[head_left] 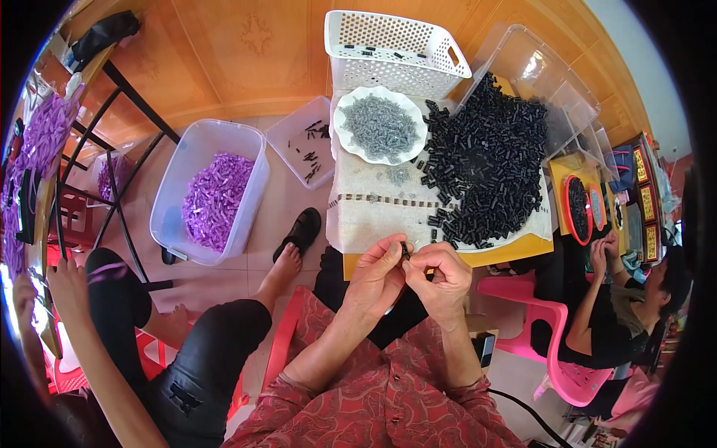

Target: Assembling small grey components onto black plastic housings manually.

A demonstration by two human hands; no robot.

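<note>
Red shirt (388, 396) in front, two bare hands meeting over the worktop's (515, 255) near edge around a small black piece (406, 252).

Seen from the head, the left hand (373, 278) pinches the black piece between thumb and forefinger; the right hand (442, 280) has its thumb and forefinger drawn narrow against it, though whether they grip it too I cannot tell. Just beyond, a pale cloth (362, 233) covers much of the worktop, with a large black pile (497, 168) at its right, a scalloped white plate (340, 123) of clear pieces (381, 127) at its left, and a white basket (396, 77) behind. On the floor to the left stands a tub (168, 216) of purple pieces (218, 201). Co-workers sit at either side.
</note>
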